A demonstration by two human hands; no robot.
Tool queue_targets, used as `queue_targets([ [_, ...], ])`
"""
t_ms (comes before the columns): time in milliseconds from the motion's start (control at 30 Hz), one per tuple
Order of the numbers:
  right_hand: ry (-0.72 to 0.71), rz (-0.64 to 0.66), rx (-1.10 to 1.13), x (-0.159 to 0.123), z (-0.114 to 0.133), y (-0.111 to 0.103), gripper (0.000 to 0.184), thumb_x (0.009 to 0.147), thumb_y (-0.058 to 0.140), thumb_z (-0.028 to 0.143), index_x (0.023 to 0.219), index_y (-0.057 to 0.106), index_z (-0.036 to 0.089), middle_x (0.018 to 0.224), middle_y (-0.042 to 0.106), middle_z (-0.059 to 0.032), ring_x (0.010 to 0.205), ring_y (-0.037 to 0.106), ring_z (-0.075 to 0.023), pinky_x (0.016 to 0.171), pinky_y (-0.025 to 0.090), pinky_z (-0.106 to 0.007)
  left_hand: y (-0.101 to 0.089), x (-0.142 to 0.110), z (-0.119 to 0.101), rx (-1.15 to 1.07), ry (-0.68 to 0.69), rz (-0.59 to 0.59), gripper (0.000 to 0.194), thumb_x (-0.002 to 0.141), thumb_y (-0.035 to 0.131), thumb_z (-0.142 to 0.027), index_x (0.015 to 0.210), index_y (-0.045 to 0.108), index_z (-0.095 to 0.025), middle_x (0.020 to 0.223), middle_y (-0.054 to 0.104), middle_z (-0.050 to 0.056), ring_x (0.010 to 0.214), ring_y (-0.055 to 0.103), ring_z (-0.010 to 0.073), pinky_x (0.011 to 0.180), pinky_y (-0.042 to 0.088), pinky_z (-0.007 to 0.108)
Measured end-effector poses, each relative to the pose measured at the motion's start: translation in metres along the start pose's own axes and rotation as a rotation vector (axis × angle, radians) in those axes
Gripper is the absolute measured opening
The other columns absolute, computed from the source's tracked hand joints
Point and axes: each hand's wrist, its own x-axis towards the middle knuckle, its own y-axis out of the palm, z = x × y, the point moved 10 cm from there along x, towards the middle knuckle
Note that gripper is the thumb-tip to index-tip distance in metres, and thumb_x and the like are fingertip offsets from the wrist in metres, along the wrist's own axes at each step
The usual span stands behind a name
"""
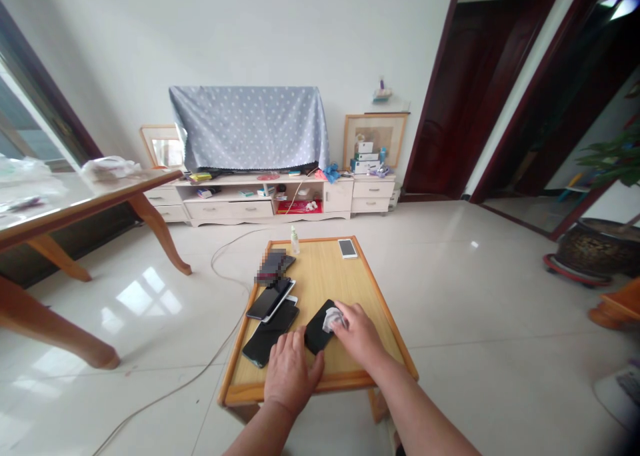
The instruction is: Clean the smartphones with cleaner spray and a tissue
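On the small wooden table [370, 289] lies a black phone [317, 329]. My left hand [291, 373] rests flat beside its near end, fingers together, touching the phone's edge. My right hand [356, 333] is closed on a small white cloth [332, 319] and presses it onto the phone's screen. To the left lie several other dark phones [270, 309], some stacked. A white phone [347, 248] lies at the far right corner, and a small spray bottle [295, 240] stands at the far edge.
A large wooden table [75, 203] stands at left. A cable [200, 369] runs over the tiled floor beside the small table. A white TV cabinet [280, 199] with a cloth-covered screen lines the far wall. A plant pot [595, 249] stands at right by dark doorways.
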Motion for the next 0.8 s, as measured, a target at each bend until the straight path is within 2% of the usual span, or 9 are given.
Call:
queue_targets([
  [100, 0.000, 0.082, -0.114, -0.001, -0.001, 0.015, 0.023, 0.086, 0.064, 0.027, 0.106, 0.076, 0.027, 0.099, 0.066, -0.0050, 0.089, 0.065, -0.0202, 0.080, 0.048, -0.029, 0.000, 0.000, -0.001, 0.010, -0.001, 0.006, 0.051, 0.089, 0.056, -0.043, 0.132, 0.052, -0.016, 0.119, 0.065, 0.012, 0.115, 0.057, 0.0291, 0.097, 0.041, 0.041],
  [200, 0.045, 0.007, -0.108, 0.004, -0.008, 0.012, 0.019, 0.090, 0.056, 0.024, 0.091, 0.075, 0.024, 0.092, 0.066, -0.0044, 0.084, 0.065, -0.0183, 0.078, 0.049, -0.028, 0.000, 0.000, -0.001, 0.018, -0.004, 0.002, 0.051, 0.089, 0.057, -0.042, 0.133, 0.052, -0.016, 0.120, 0.065, 0.012, 0.114, 0.057, 0.0288, 0.097, 0.041, 0.041],
  [300, -0.020, -0.042, -0.039, 0.008, -0.002, 0.007, 0.023, 0.089, 0.054, 0.020, 0.097, 0.075, 0.024, 0.098, 0.067, -0.0052, 0.090, 0.065, -0.0187, 0.083, 0.052, -0.029, -0.001, 0.000, -0.001, 0.025, -0.001, -0.006, 0.052, 0.090, 0.056, -0.043, 0.133, 0.051, -0.015, 0.119, 0.065, 0.012, 0.113, 0.056, 0.0292, 0.096, 0.041, 0.043],
  [433, -0.131, -0.027, 0.023, 0.006, 0.012, 0.008, 0.040, 0.087, 0.046, 0.011, 0.113, 0.074, 0.023, 0.115, 0.069, -0.0068, 0.109, 0.064, -0.0195, 0.100, 0.049, -0.031, -0.001, 0.000, -0.001, 0.028, 0.005, -0.010, 0.052, 0.090, 0.056, -0.043, 0.133, 0.052, -0.015, 0.118, 0.065, 0.012, 0.113, 0.056, 0.0294, 0.096, 0.042, 0.043],
  [600, -0.119, -0.077, -0.117, 0.007, 0.016, -0.003, 0.046, 0.093, 0.040, 0.016, 0.129, 0.066, 0.021, 0.129, 0.068, -0.0079, 0.122, 0.060, -0.0211, 0.107, 0.046, -0.034, -0.002, -0.001, 0.000, 0.022, -0.002, -0.009, 0.052, 0.090, 0.056, -0.043, 0.133, 0.052, -0.015, 0.118, 0.065, 0.012, 0.113, 0.057, 0.0290, 0.095, 0.041, 0.042],
  [667, -0.147, 0.001, -0.221, 0.005, 0.023, 0.006, 0.047, 0.098, 0.038, 0.021, 0.139, 0.059, 0.021, 0.141, 0.061, -0.0078, 0.135, 0.051, -0.0227, 0.114, 0.039, -0.040, -0.001, 0.000, 0.000, 0.016, -0.003, -0.004, 0.052, 0.089, 0.056, -0.043, 0.133, 0.052, -0.015, 0.119, 0.065, 0.012, 0.113, 0.057, 0.0291, 0.096, 0.041, 0.042],
  [800, -0.180, 0.280, -0.408, -0.020, 0.042, 0.045, 0.048, 0.106, 0.033, 0.040, 0.148, 0.050, 0.025, 0.156, 0.045, -0.0086, 0.149, 0.032, -0.0293, 0.121, 0.014, -0.061, 0.002, 0.000, 0.004, -0.001, -0.012, 0.004, 0.052, 0.089, 0.056, -0.039, 0.134, 0.052, -0.014, 0.122, 0.065, 0.013, 0.115, 0.056, 0.0287, 0.097, 0.041, 0.042],
])
